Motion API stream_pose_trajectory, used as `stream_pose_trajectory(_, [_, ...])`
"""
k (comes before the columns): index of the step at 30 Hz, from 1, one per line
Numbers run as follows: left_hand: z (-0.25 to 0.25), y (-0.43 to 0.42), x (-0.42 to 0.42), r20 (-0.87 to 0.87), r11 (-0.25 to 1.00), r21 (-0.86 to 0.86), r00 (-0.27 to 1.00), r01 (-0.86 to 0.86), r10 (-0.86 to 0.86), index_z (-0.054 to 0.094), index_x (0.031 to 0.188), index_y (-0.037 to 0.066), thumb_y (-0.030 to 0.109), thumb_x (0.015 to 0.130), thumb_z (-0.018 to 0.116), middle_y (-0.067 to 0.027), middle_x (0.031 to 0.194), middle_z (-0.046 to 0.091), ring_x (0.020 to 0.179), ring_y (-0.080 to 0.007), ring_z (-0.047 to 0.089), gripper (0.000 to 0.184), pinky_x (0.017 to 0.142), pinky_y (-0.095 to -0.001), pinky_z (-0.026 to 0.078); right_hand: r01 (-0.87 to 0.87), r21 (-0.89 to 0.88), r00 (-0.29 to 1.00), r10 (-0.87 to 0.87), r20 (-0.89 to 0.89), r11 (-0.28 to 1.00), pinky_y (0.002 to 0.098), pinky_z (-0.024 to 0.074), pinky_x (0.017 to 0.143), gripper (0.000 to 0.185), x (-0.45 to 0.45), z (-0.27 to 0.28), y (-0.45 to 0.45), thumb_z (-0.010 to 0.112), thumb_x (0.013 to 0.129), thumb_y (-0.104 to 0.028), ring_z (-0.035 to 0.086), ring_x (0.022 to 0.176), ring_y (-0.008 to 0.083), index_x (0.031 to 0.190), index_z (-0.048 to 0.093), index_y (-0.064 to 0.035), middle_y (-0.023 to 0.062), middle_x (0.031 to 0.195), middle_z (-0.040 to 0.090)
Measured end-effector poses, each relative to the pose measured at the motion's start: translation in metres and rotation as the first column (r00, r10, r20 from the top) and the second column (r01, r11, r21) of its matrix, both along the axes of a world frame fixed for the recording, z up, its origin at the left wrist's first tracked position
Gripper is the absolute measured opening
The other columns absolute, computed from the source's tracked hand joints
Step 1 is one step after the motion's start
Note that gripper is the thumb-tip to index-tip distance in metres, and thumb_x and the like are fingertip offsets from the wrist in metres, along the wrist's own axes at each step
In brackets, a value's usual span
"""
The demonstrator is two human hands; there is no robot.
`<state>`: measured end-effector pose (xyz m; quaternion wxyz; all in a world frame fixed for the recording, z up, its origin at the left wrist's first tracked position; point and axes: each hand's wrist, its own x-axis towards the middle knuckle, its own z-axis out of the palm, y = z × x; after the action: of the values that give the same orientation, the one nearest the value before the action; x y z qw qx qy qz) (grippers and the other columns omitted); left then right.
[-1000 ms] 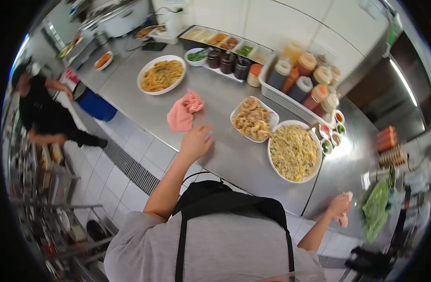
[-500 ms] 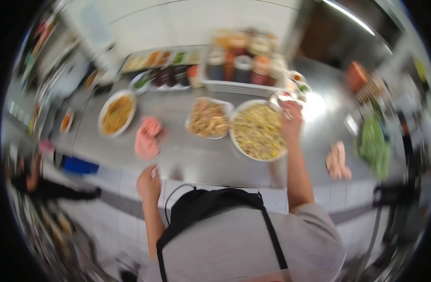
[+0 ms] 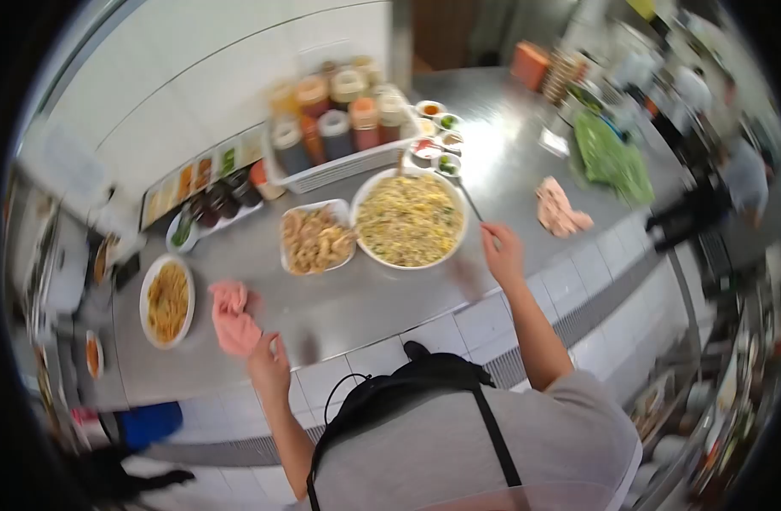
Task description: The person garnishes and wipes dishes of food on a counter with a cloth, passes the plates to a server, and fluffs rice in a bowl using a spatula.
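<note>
My right hand [image 3: 501, 253] is closed on a thin dark long-handled utensil [image 3: 470, 199], seemingly a spoon. Its far end reaches a small white bowl [image 3: 447, 164] with something green. Left of the hand stands a large round white bowl [image 3: 411, 220] filled with yellowish chopped food. A squarish white dish [image 3: 316, 239] of pale brown chunks sits beside that bowl. My left hand [image 3: 269, 366] is near the counter's front edge with fingers curled together; what they hold, if anything, is hidden. A crumpled pink cloth [image 3: 234, 318] lies just beyond it.
A white basket [image 3: 348, 165] of sauce bottles stands at the back. Oval plate [image 3: 167, 301] with noodle-like food is at left. A pale pink cloth [image 3: 560, 209] and green plastic bag [image 3: 610, 157] lie at right. Other people [image 3: 742, 180] stand far right.
The view has turned to the right. My right hand has come back from the small bowls toward the counter's front, now gripping the thin utensil. My left hand is nearer the pink cloth.
</note>
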<state>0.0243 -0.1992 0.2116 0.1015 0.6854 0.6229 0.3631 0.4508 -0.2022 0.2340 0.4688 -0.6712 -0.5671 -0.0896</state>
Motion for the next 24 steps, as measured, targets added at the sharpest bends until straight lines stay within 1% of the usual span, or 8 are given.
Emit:
stream_pose_trajectory(2, [-0.012, 0.004, 0.019, 0.080, 1.000, -0.013, 0.997, 0.014, -0.013, 0.063, 0.084, 0.005, 0.014, 0.078, 0.058, -0.0128, 0.069, 0.059, 0.061, -0.0276, 0.058, 0.012, 0.051, -0.0342, 0.044, -0.045, -0.011, 0.999, 0.045, -0.027, 0.999, 0.0343, 0.0412, 0.057, 0.011, -0.001, -0.003, 0.002, 0.055, 0.080, -0.010, 0.054, 0.063, 0.0271, 0.075, 0.061, -0.0016, 0.0124, 0.065, 0.056])
stream_pose_trajectory(4, [-0.022, 0.004, 0.038, 0.108, 0.999, 0.033, 0.994, -0.003, -0.001, 0.063, 0.080, 0.005, 0.015, 0.075, 0.060, -0.0104, 0.072, 0.061, 0.064, -0.0287, 0.059, 0.011, 0.053, -0.0357, 0.046, -0.085, -0.277, 0.996, 0.073, -0.055, 0.957, 0.0335, 0.0373, 0.050, 0.020, -0.004, -0.012, 0.007, 0.052, 0.084, -0.013, 0.049, 0.053, 0.0249, 0.068, 0.057, -0.0005, 0.0121, 0.061, 0.054])
stream_pose_trajectory(8, [-0.027, 0.001, 0.061, 0.012, 0.996, 0.006, 0.996, -0.093, 0.093, 0.062, 0.069, 0.007, 0.019, 0.073, 0.061, -0.0084, 0.064, 0.056, 0.059, -0.0272, 0.056, 0.013, 0.052, -0.0361, 0.045, -0.440, -0.197, 0.892, 0.399, -0.213, 0.876, 0.0319, 0.0379, 0.049, 0.021, -0.049, -0.031, 0.038, 0.046, 0.087, -0.013, 0.050, 0.055, 0.0218, 0.074, 0.057, -0.0007, 0.0130, 0.063, 0.055])
stream_pose_trajectory(10, [-0.035, -0.002, 0.062, -0.057, 0.989, 0.006, 0.987, -0.150, 0.150, 0.063, 0.065, 0.007, 0.021, 0.075, 0.061, -0.0088, 0.061, 0.054, 0.056, -0.0271, 0.054, 0.017, 0.051, -0.0358, 0.043, -0.614, -0.156, 0.788, 0.590, -0.176, 0.774, 0.0309, 0.0408, 0.052, 0.014, -0.075, -0.058, 0.059, 0.048, 0.085, -0.011, 0.053, 0.058, 0.0232, 0.082, 0.058, -0.0011, 0.0125, 0.068, 0.057])
stream_pose_trajectory(13, [-0.051, -0.012, 0.050, -0.098, 0.937, -0.053, 0.935, -0.346, 0.340, 0.063, 0.081, 0.007, 0.019, 0.077, 0.060, -0.0083, 0.061, 0.054, 0.055, -0.0256, 0.054, 0.013, 0.050, -0.0343, 0.043, -0.843, -0.257, 0.508, 0.856, -0.093, 0.473, 0.0310, 0.0443, 0.058, 0.013, -0.123, -0.068, 0.066, 0.053, 0.080, -0.007, 0.056, 0.065, 0.0255, 0.090, 0.059, -0.0017, 0.0122, 0.076, 0.059])
stream_pose_trajectory(17, [-0.050, -0.032, -0.008, 0.303, 0.826, -0.167, 0.769, -0.539, 0.563, 0.051, 0.111, 0.007, 0.015, 0.081, 0.056, -0.0075, 0.070, 0.058, 0.055, -0.0192, 0.056, 0.032, 0.051, -0.0307, 0.045, -0.978, -0.200, 0.072, 0.994, -0.081, 0.055, 0.0336, 0.0448, 0.063, 0.017, -0.195, -0.066, 0.065, 0.058, 0.073, -0.003, 0.056, 0.067, 0.0270, 0.091, 0.059, -0.0027, 0.0118, 0.077, 0.059])
stream_pose_trajectory(20, [-0.083, -0.031, -0.089, 0.623, 0.823, -0.143, 0.596, -0.550, 0.506, 0.041, 0.121, 0.004, 0.012, 0.081, 0.053, -0.0086, 0.080, 0.060, 0.062, -0.0162, 0.058, 0.043, 0.054, -0.0290, 0.047, -0.947, -0.321, 0.057, 0.974, -0.218, -0.017, 0.0348, 0.0440, 0.067, 0.018, -0.238, -0.073, 0.071, 0.059, 0.073, -0.003, 0.056, 0.071, 0.0270, 0.091, 0.059, -0.0033, 0.0120, 0.078, 0.058])
stream_pose_trajectory(24, [-0.088, 0.001, -0.206, 0.917, 0.837, -0.165, 0.230, -0.522, 0.325, 0.039, 0.123, 0.001, 0.009, 0.082, 0.052, -0.0114, 0.094, 0.058, 0.075, -0.0163, 0.058, 0.044, 0.065, -0.0266, 0.049, -0.971, -0.180, 0.162, 0.986, -0.028, 0.154, 0.0352, 0.0427, 0.070, 0.019, -0.307, -0.095, 0.104, 0.059, 0.073, -0.004, 0.054, 0.080, 0.0285, 0.092, 0.058, -0.0026, 0.0123, 0.085, 0.057])
